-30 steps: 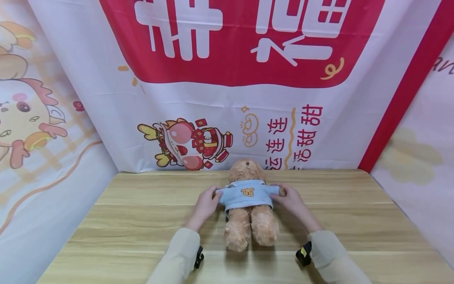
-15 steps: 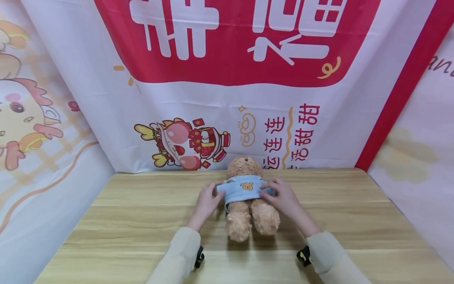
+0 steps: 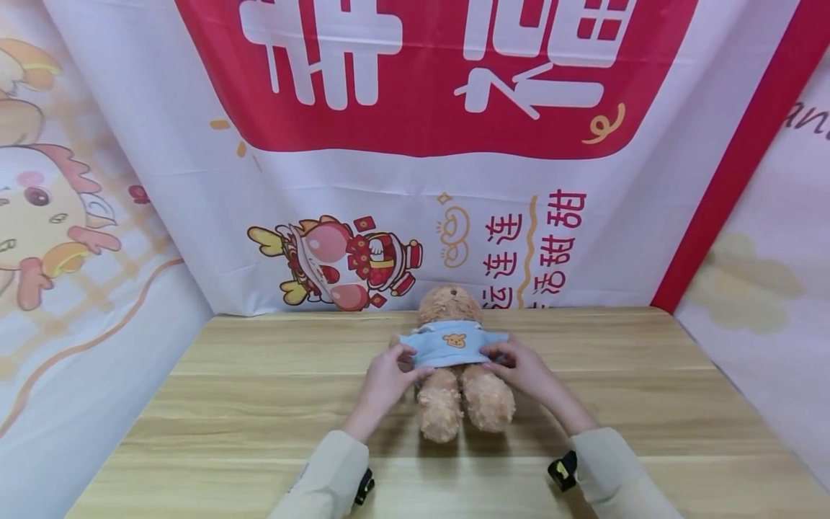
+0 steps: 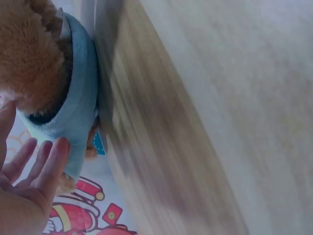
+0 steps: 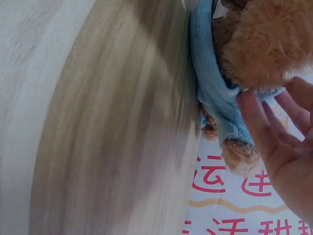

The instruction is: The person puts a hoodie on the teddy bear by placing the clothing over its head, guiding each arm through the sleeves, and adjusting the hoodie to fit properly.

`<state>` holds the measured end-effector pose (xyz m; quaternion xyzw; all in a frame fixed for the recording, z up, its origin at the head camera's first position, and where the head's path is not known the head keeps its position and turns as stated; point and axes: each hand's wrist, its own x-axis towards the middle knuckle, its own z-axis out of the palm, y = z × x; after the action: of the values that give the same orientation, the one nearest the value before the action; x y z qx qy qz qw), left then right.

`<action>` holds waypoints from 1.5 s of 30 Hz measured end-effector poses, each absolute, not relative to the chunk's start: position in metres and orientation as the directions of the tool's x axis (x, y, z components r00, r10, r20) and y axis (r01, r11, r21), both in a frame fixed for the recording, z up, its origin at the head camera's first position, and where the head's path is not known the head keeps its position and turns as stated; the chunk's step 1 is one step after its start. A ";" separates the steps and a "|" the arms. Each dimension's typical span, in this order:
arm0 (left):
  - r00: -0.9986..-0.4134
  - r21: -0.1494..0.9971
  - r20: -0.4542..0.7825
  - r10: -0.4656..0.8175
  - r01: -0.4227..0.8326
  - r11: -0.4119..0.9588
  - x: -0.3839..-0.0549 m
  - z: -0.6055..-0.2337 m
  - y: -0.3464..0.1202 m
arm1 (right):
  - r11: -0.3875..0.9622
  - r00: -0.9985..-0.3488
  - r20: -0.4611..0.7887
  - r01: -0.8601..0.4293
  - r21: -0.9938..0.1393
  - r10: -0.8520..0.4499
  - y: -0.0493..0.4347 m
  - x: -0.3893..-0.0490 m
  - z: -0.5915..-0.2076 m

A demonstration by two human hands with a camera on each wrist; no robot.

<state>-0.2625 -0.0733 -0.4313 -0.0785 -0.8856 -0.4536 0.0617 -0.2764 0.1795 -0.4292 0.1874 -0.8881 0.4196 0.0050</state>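
A brown teddy bear (image 3: 441,418) in a pale blue shirt (image 3: 441,351) lies on its back, legs toward me. My left hand (image 3: 387,376) is beside the bear's left-hand side in the head view, thumb near the shirt's hem above the leg. In the left wrist view its fingers (image 4: 53,169) are spread, with the shirt just beyond the tips. On the opposite side, my right hand (image 3: 530,375) touches the shirt near the hem. Its fingertips (image 5: 248,98) lie against the blue cloth in the right wrist view, thumb apart from them by the fur.
The bear lies on a wood-grain table (image 3: 259,404), its head near the back edge. Behind stands a white and red printed banner (image 3: 415,173). Printed cloth walls (image 3: 97,346) close in both sides. Black wrist devices (image 3: 563,470) sit below both sleeves.
Both hands have shifted from the bear's arms to lower on its shirt, thumbs near the hem. The legs and shirt now appear slightly higher in the head view.
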 end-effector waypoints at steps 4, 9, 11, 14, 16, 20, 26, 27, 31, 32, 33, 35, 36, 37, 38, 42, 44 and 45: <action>-0.978 0.804 0.184 0.101 0.208 0.556 -0.262 -0.432 -0.069 | 0.573 -0.936 0.174 -0.327 -0.752 -0.305 0.180 -0.275 -0.433; -0.969 0.792 0.202 0.139 0.245 0.559 -0.260 -0.430 -0.063 | 0.562 -0.946 0.194 -0.311 -0.767 -0.259 0.179 -0.273 -0.435; -0.962 0.772 0.230 0.149 0.274 0.574 -0.259 -0.430 -0.062 | 0.528 -0.943 0.200 -0.316 -0.788 -0.266 0.179 -0.272 -0.435; -0.943 0.718 0.293 0.156 0.324 0.616 -0.258 -0.432 -0.064 | 0.478 -0.935 0.203 -0.326 -0.815 -0.291 0.180 -0.271 -0.435; -0.930 0.683 0.330 0.164 0.355 0.638 -0.257 -0.433 -0.066 | 0.460 -0.936 0.200 -0.320 -0.828 -0.291 0.181 -0.271 -0.435; -0.914 0.632 0.356 0.195 0.389 0.670 -0.257 -0.434 -0.071 | 0.424 -0.938 0.192 -0.305 -0.853 -0.289 0.183 -0.271 -0.436; -0.915 0.632 0.305 0.263 0.401 0.663 -0.259 -0.435 -0.078 | 0.445 -0.937 0.170 -0.299 -0.844 -0.306 0.187 -0.272 -0.436; -0.916 0.639 0.297 0.271 0.402 0.656 -0.260 -0.435 -0.079 | 0.462 -0.937 0.165 -0.299 -0.835 -0.308 0.188 -0.273 -0.436; -0.927 0.686 0.259 0.273 0.375 0.623 -0.261 -0.436 -0.082 | 0.515 -0.954 0.116 -0.249 -0.820 -0.276 0.189 -0.274 -0.435; -0.927 0.695 0.260 0.270 0.374 0.614 -0.262 -0.436 -0.081 | 0.524 -0.960 0.103 -0.231 -0.820 -0.262 0.189 -0.274 -0.435; -0.927 0.701 0.262 0.267 0.373 0.607 -0.262 -0.436 -0.080 | 0.531 -0.963 0.099 -0.222 -0.818 -0.250 0.189 -0.275 -0.435; -0.927 0.701 0.269 0.260 0.373 0.607 -0.263 -0.437 -0.077 | 0.539 -0.969 0.096 -0.208 -0.816 -0.229 0.187 -0.275 -0.435; -0.926 0.693 0.276 0.257 0.377 0.614 -0.263 -0.437 -0.075 | 0.540 -0.968 0.106 -0.215 -0.814 -0.226 0.187 -0.275 -0.436; -0.927 0.691 0.277 0.253 0.375 0.618 -0.262 -0.437 -0.073 | 0.541 -0.970 0.106 -0.212 -0.814 -0.220 0.186 -0.276 -0.436; -0.929 0.691 0.275 0.247 0.370 0.621 -0.262 -0.437 -0.071 | 0.536 -0.969 0.109 -0.214 -0.817 -0.222 0.186 -0.276 -0.437; -0.942 0.695 0.248 0.226 0.336 0.636 -0.261 -0.435 -0.068 | 0.521 -0.963 0.101 -0.222 -0.824 -0.250 0.185 -0.277 -0.438; -0.946 0.702 0.237 0.220 0.323 0.635 -0.261 -0.435 -0.068 | 0.527 -0.963 0.092 -0.217 -0.822 -0.253 0.185 -0.278 -0.439; -0.948 0.703 0.234 0.218 0.319 0.636 -0.261 -0.434 -0.067 | 0.534 -0.963 0.090 -0.216 -0.818 -0.253 0.186 -0.278 -0.438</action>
<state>-0.2611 -0.0675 -0.4340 -0.1489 -0.9021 -0.3999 0.0635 -0.2785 0.1860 -0.4382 0.1339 -0.8755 0.4639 -0.0196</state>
